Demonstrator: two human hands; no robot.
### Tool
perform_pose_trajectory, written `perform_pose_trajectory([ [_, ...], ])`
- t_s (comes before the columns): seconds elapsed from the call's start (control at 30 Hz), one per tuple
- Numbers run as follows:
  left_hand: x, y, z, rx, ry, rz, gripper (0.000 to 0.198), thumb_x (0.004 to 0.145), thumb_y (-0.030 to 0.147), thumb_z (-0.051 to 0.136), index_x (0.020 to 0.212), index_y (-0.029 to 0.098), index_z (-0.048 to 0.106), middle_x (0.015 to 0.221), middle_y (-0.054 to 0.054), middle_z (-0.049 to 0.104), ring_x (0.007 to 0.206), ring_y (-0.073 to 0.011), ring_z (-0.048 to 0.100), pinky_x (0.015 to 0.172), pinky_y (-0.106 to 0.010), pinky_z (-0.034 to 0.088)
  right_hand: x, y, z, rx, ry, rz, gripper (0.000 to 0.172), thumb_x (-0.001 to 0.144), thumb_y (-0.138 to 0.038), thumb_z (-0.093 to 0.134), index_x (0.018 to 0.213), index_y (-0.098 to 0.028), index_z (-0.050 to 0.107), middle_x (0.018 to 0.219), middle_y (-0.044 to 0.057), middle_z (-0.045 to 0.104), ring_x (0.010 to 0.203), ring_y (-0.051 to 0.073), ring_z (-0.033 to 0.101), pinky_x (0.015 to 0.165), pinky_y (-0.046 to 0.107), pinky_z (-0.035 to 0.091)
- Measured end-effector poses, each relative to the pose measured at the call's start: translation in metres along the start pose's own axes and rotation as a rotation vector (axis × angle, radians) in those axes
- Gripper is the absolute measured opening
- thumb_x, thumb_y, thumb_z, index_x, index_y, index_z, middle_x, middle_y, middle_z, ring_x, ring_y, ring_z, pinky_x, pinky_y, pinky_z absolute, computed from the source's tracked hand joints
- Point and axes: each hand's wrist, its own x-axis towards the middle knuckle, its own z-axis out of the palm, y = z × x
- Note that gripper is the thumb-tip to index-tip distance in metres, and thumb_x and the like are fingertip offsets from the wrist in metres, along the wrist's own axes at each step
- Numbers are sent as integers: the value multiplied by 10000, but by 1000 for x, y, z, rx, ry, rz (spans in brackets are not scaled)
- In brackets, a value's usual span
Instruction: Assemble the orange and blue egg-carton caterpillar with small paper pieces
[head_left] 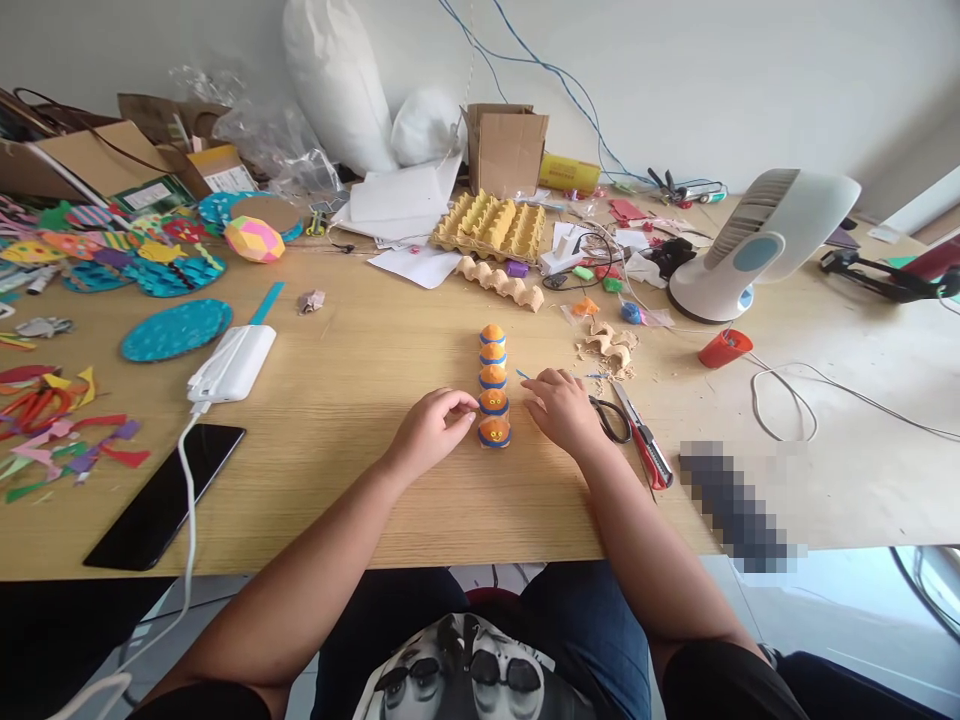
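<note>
bright, even daylight fills the scene; the wooden tabletop point(360, 380) shows no harsh glare, only faint soft shadows under the forearms. wide-angle distortion bows the tabletop's near edge and stretches its corners. a pixelated block sits right of the scissors point(609, 418). the centre is sharp.

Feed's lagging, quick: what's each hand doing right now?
Left hand: fingers curled, tips at the orange cup row; grip cannot be told.
Right hand: open, palm down, holding nothing.
</note>
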Motion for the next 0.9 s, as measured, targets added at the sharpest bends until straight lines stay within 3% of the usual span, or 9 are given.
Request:
perform_pose_trajectory([
  [0.13,-1,1,-1,-8,7,12,119,910,243,601,994,232,685,978,-22,697,913,-168,642,789,-284,512,0,11,2,10,57,26,479,913,-288,652,1385,-220,610,1278,133,637,1217,328,521,1021,466,427],
  [0.27,0,1,-1,-2,24,14,110,906,244,605,983,232,683,964,-20,694,904,-167,639,745,-271,500,0,21,1,58,-27,73,598,868,-250,661,1447,-157,544,1348,164,592,1249,349,524,1044,482,444],
  [0.4,0,-1,0,-4,31,12,108,905,234,609,984,239,682,955,-7,690,900,-156,637,730,-263,488,1,26,1,114,-62,102,568,873,-197,610,1435,-135,553,1354,180,584,1230,337,566,1043,466,459],
  [0.5,0,-1,0,0,40,14,112,901,221,614,986,242,684,960,-3,692,905,-154,638,736,-264,487,2,29,1,209,-19,104,495,888,-179,583,1379,-118,608,1305,177,606,1157,309,614,1029,440,473],
  [0.7,0,10,-1,7,136,137,82,912,192,614,939,222,686,943,-24,693,890,-162,629,726,-278,490,2,27,-4,676,169,1,395,890,-264,667,1282,-218,687,1154,91,636,1079,244,631,1016,410,480],
  [0.9,-4,34,-3,108,290,400,118,906,178,670,1010,232,688,1033,-45,666,1009,-193,611,938,-377,496,-2,15,-6,1204,-6,-171,441,899,-408,718,1315,-269,676,1203,88,656,1117,234,633,934,371,535],
])
